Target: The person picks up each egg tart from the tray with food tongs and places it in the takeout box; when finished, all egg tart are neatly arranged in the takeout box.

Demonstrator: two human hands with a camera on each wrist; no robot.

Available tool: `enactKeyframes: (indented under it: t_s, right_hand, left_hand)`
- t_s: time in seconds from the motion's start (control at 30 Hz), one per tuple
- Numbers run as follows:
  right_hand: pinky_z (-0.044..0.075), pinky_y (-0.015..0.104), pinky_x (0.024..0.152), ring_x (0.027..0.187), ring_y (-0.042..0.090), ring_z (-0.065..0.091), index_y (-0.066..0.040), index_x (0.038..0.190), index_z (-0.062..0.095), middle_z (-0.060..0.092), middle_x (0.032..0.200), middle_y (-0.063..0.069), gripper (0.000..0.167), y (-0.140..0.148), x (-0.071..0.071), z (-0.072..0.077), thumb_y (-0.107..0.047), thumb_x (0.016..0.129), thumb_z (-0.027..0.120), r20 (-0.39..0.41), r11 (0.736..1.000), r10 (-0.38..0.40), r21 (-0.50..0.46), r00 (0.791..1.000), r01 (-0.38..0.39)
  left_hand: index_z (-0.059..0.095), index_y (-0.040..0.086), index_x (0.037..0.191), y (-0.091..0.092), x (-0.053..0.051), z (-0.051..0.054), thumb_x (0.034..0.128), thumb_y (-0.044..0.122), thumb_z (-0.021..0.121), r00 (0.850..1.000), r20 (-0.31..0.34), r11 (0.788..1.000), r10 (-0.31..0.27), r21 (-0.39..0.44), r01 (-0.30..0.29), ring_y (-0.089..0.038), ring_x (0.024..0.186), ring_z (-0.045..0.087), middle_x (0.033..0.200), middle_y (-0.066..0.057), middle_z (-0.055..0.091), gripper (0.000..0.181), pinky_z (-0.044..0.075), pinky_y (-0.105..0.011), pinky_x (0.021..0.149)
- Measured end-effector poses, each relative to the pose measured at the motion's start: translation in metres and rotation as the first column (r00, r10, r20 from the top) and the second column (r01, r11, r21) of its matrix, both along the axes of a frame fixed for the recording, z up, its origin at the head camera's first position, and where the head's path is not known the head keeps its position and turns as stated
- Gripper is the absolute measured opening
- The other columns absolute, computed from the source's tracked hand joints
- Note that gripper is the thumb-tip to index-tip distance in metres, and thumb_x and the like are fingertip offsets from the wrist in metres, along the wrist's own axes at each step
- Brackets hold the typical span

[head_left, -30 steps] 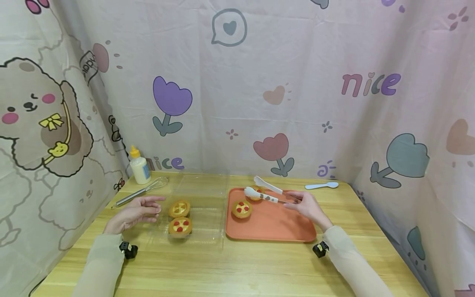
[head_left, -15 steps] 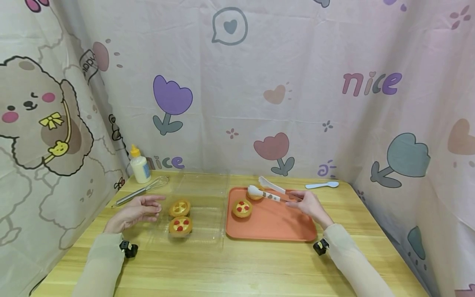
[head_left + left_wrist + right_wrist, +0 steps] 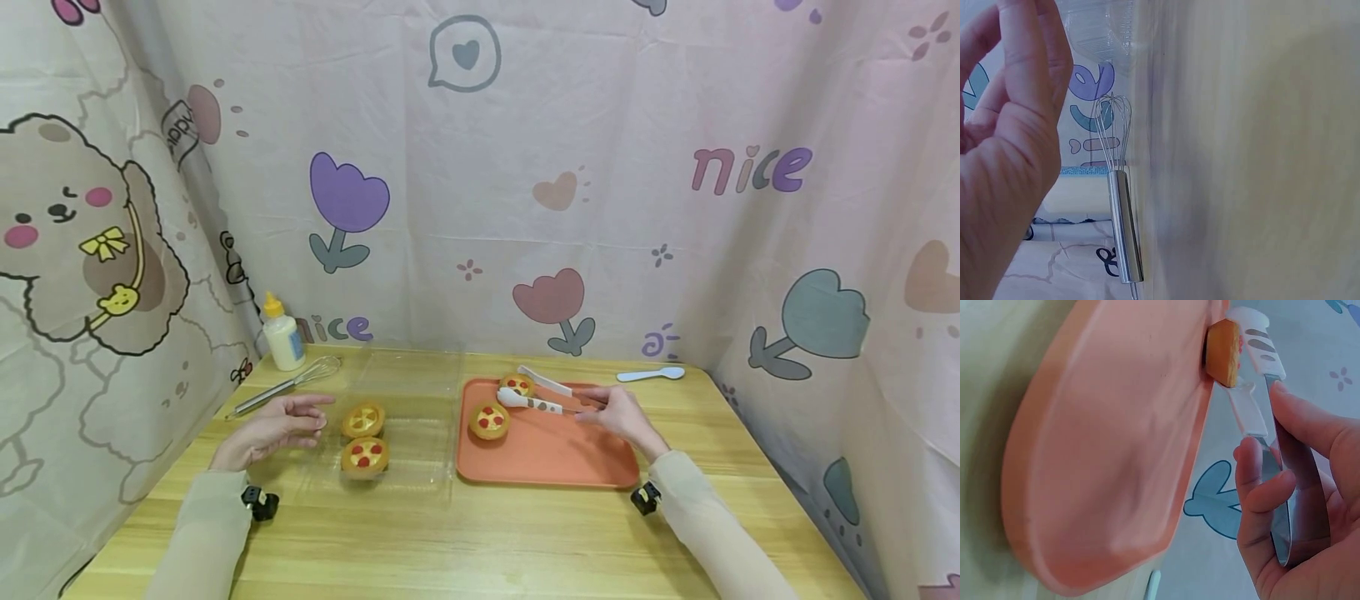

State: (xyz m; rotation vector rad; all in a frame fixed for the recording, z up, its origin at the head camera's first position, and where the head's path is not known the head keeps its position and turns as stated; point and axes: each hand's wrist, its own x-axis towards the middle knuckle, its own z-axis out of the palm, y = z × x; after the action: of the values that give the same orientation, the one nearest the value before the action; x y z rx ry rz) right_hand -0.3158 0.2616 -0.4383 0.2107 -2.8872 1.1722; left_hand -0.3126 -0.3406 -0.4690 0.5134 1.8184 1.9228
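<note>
The right hand point(image 3: 618, 412) is grasping a pair of metal tongs with white, brown-spotted tips point(image 3: 536, 405); its fingers are bent around the two metal arms. The tips are spread apart, on either side of a small round golden tart with red pieces on top point(image 3: 517, 385). This tart sits at the back left part of a shallow orange rectangular tray point(image 3: 577, 454); I cannot tell if both tips touch it. A second round tart with red topping point(image 3: 489, 422) lies on the same tray, just in front of it.

The left hand point(image 3: 273, 429) is released: its fingers are loosely bent and hold nothing. It is just beside the left edge of an opened clear plastic container point(image 3: 416, 467). Inside, a round tart with yellow topping point(image 3: 363, 422) stands behind another red-topped tart point(image 3: 365, 458), both at the left side.

Behind the left hand, a silver wire whisk point(image 3: 281, 390) lies on the light wooden surface point(image 3: 480, 542), near a white bottle with yellow cap point(image 3: 284, 343). A pale blue spoon point(image 3: 649, 375) lies behind the tray, to the right. A pale printed curtain point(image 3: 450, 208) hangs at the back.
</note>
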Motion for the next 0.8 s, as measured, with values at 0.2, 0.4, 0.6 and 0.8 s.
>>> enactKeyframes:
  t_s: [0.2, 0.4, 0.6, 0.8]
  right_hand:
    - [0.056, 0.045, 0.091, 0.107, 0.029, 0.067, -0.014, 0.124, 0.069, 0.071, 0.119, 0.013, 0.047, -0.0019, 0.0009, -0.0011, -0.021, 0.079, 0.082, -0.031, 0.999, -0.009, 0.051, 0.999, 0.011]
    - [0.055, 0.032, 0.076, 0.089, 0.017, 0.064, -0.017, 0.124, 0.069, 0.071, 0.118, 0.012, 0.046, -0.001, -0.001, -0.0037, -0.022, 0.08, 0.082, -0.043, 0.996, -0.015, 0.083, 0.999, 0.019]
    - [0.053, 0.028, 0.068, 0.084, 0.017, 0.063, -0.014, 0.123, 0.07, 0.072, 0.115, 0.011, 0.046, -0.001, -0.0014, -0.0055, -0.022, 0.079, 0.082, -0.055, 0.997, -0.022, 0.077, 0.998, 0.026]
    - [0.047, 0.024, 0.056, 0.073, 0.016, 0.058, -0.015, 0.124, 0.069, 0.072, 0.114, 0.012, 0.046, -0.001, 0.0013, -0.0056, -0.021, 0.08, 0.081, -0.036, 0.998, -0.049, 0.047, 0.998, 0.05]
  left_hand:
    - [0.041, -0.003, 0.145, -0.0011, 0.0, -0.0013, 0.0998, -0.003, 0.049, 1.0, 0.0, 1.0, -0.012, 0.012, 0.012, -0.016, 0.093, 0.069, 0.105, -0.004, 0.07, 0.046, 0.061, -0.032, 0.082]
    - [0.037, -0.005, 0.146, -0.0008, 0.0001, -0.001, 0.1, -0.003, 0.048, 1.0, -0.007, 1.0, -0.01, 0.008, 0.01, -0.016, 0.093, 0.069, 0.103, 0.0, 0.07, 0.047, 0.061, -0.031, 0.082]
    - [0.039, -0.004, 0.145, 0.0002, 0.0012, 0.0009, 0.0999, -0.003, 0.048, 1.0, -0.008, 1.0, -0.008, 0.008, 0.008, -0.015, 0.093, 0.069, 0.103, 0.0, 0.071, 0.046, 0.061, -0.031, 0.082]
    - [0.044, 0.0, 0.144, 0.0015, 0.0008, -0.0001, 0.0993, -0.003, 0.049, 1.0, -0.001, 1.0, 0.002, 0.006, -0.002, -0.016, 0.094, 0.069, 0.104, -0.003, 0.07, 0.045, 0.061, -0.033, 0.084]
